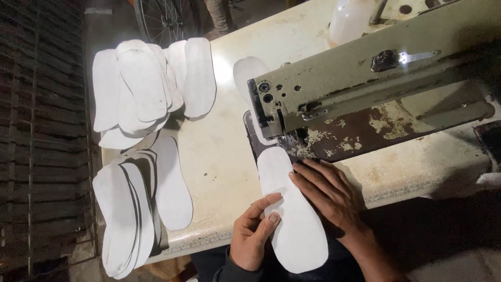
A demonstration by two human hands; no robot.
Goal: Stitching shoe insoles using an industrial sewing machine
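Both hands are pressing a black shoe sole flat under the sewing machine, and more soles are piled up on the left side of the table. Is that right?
Not quite. The head view shows the sole under the left hand and right hand is white, not black. The rest holds: it runs under the sewing machine, and piles of soles lie at the table's left side.

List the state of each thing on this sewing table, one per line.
White insole: flat, front end under the machine head.
Left hand: open, fingers on the insole's left edge.
Right hand: open, flat on the insole's right edge.
Sewing machine: worn, paint chipped.
Far insole stack: fanned out.
Near insole stack: overhanging the table edge.
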